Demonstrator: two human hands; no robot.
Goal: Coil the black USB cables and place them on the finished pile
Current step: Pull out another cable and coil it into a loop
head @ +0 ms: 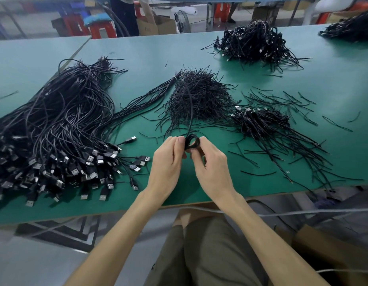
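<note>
A small coil of black USB cable (191,141) sits between my two hands just above the green table (333,83). My left hand (168,162) pinches its left side, and my right hand (210,164) grips its right side with curled fingers. The cable's loose tail rises from the coil toward the middle heap. A big bundle of uncoiled black USB cables (61,124) lies at the left, plugs toward me. A pile of coiled cables (261,122) lies at the right of my hands.
A heap of short black ties (199,96) lies at the table's centre, with loose ties scattered to the right. Two more cable piles (255,42) sit at the far right. Red stools, boxes and a standing person are beyond the table. The table's front edge runs just below my wrists.
</note>
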